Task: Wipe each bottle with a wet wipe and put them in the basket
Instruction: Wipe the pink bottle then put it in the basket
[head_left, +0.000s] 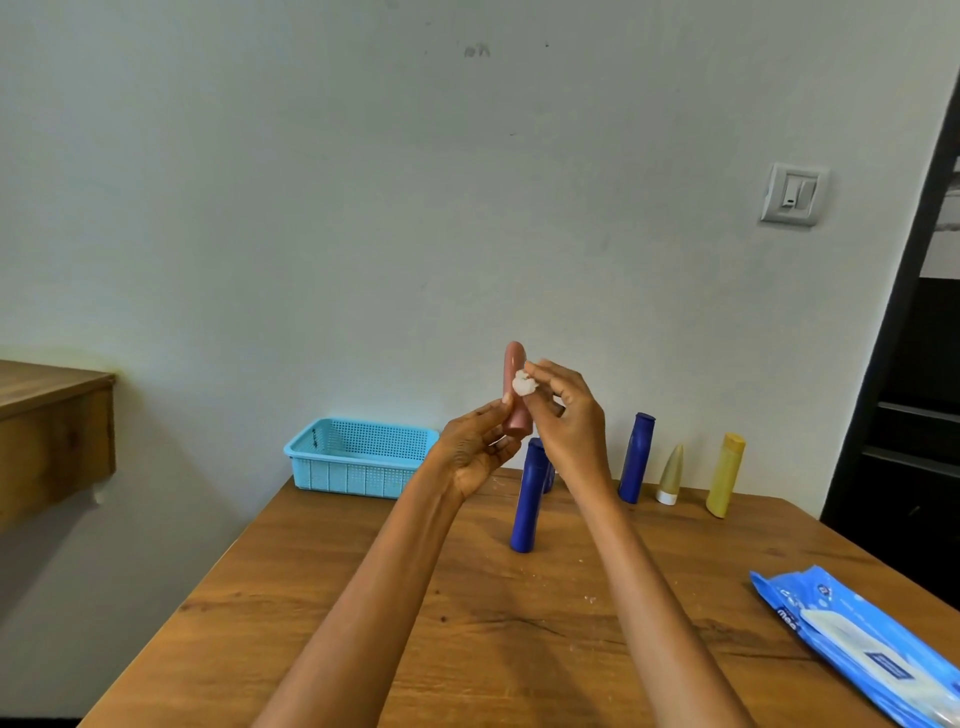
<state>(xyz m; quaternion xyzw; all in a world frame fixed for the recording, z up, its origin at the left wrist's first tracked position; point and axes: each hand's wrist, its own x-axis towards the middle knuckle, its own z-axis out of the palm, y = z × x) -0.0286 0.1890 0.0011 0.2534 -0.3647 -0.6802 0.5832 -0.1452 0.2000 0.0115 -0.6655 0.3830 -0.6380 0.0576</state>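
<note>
My left hand (475, 449) grips the lower part of a pink bottle (516, 387), held upright above the table. A small crumpled white wipe (523, 383) is pinched in my right hand (566, 410) and pressed against the bottle's side. On the wooden table (467, 623) stand two tall blue bottles (529, 496) (636, 457); a third blue one shows partly behind the nearer. Further right are a small beige tube (670, 474) and a yellow bottle (725, 475). A light blue mesh basket (358, 457) sits at the table's far left corner; nothing shows inside it.
A blue pack of wet wipes (862, 639) lies at the table's right front edge. A wooden shelf (52, 426) juts from the left wall. A dark door frame (914, 364) stands at the right. The wall carries a light switch (793, 193).
</note>
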